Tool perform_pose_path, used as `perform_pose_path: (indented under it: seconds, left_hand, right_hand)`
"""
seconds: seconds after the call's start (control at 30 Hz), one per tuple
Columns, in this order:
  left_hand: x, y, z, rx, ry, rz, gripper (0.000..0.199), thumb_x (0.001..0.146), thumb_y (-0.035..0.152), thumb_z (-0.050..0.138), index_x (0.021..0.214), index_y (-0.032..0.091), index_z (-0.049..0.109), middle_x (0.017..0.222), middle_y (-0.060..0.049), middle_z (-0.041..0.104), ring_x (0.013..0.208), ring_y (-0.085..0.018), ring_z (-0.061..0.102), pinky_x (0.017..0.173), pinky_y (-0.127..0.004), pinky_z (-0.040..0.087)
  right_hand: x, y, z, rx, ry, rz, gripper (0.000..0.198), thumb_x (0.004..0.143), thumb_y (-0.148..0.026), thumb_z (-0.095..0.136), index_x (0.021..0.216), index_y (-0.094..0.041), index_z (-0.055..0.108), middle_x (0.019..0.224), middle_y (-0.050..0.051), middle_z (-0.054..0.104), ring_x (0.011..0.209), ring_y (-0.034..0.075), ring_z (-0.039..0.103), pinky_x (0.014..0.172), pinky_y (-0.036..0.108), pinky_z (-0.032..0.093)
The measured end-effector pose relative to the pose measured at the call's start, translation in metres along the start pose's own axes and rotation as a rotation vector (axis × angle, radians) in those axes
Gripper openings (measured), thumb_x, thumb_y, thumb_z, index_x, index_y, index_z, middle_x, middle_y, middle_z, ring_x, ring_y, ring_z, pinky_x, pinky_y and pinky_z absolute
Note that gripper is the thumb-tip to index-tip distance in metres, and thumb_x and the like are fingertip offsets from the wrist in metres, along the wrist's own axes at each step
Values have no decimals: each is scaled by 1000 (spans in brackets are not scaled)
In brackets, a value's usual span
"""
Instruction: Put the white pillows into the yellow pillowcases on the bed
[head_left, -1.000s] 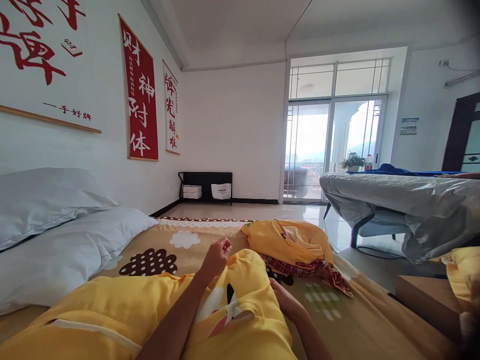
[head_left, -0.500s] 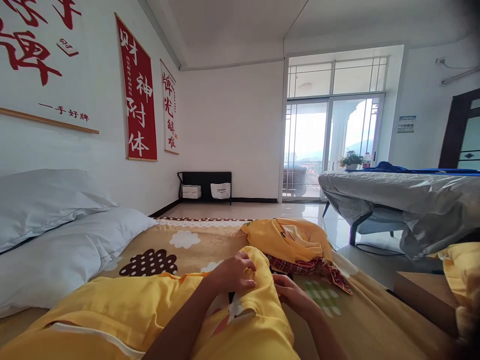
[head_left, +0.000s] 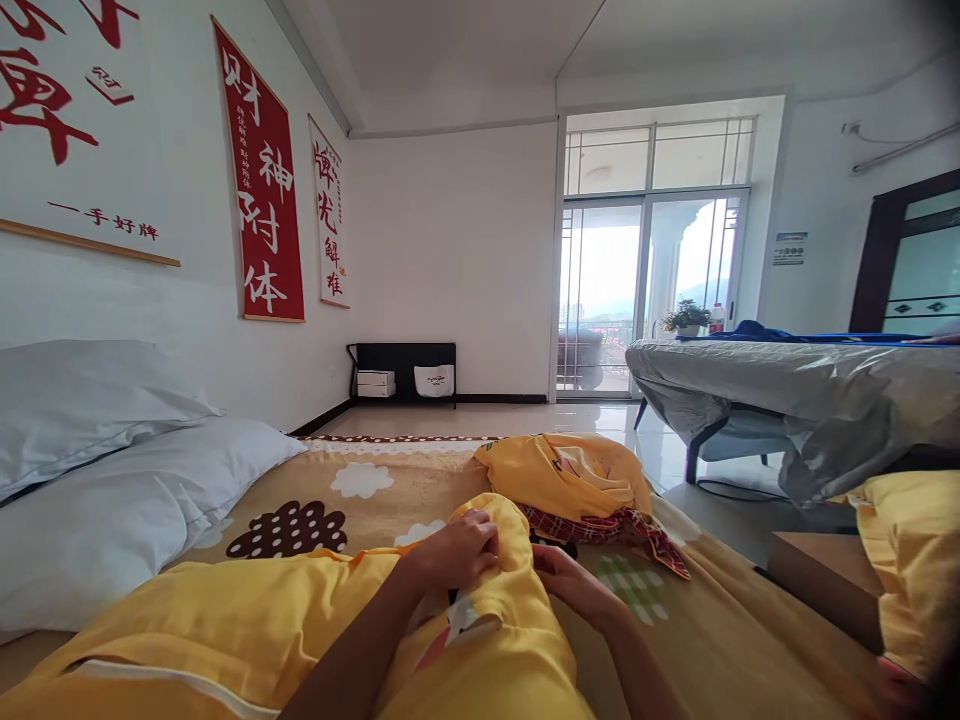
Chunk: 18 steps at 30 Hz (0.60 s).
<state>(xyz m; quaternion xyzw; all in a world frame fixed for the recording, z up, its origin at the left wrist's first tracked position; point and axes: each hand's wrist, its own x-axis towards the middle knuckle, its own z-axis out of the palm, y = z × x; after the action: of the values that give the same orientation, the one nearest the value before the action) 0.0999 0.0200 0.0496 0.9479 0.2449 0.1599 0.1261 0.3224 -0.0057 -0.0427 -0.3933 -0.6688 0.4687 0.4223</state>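
Got the left hand point(head_left: 459, 550) curled over the top of the yellow cloth point(head_left: 525, 645), bunched between both hands, then the right hand point(head_left: 571, 582) half-bent against its right side. Can't tell about any actual grip tbh.

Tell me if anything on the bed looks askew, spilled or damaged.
Mildly untidy: the far yellow cloth lies crumpled beyond the right hand, with red plaid fabric bunched out from under it. I see no spill or damage.
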Motion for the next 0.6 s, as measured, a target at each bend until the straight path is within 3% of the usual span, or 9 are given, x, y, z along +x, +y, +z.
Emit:
perform_pose_path:
  seconds: [0.1,0.27,0.47,0.6]
  left_hand:
    - [-1,0,-3,-30,10,-12,4,81,20,55,85,18,55,98,-6,59,97,-20,53,91,-33,44]
    - [-3,-5,-6,-45,-39,-24,31,75,22,66,104,21,58,114,-6,55,112,-22,50,101,-35,38]
    - [2,-13,1,-23,-63,-20,9,78,24,64,85,21,62,103,-4,58,104,-19,52,93,-30,42]
    - [4,-11,5,-7,-83,-34,4,80,21,62,78,19,59,98,-3,60,101,-17,53,90,-26,42]
  right_hand:
    - [-2,2,-3,18,-31,-16,54,74,-55,68,113,-17,67,101,10,68,95,26,59,84,40,48]
    - [-6,4,-7,3,-8,3,52,74,-52,70,113,-17,67,104,10,68,98,26,59,89,43,46]
    - [-6,5,-9,-46,-30,-3,56,73,-58,67,109,-16,69,93,8,68,87,23,59,83,40,48]
    - [-4,8,-10,-113,-13,14,52,74,-57,66,105,-16,70,86,7,68,81,21,58,77,36,49]
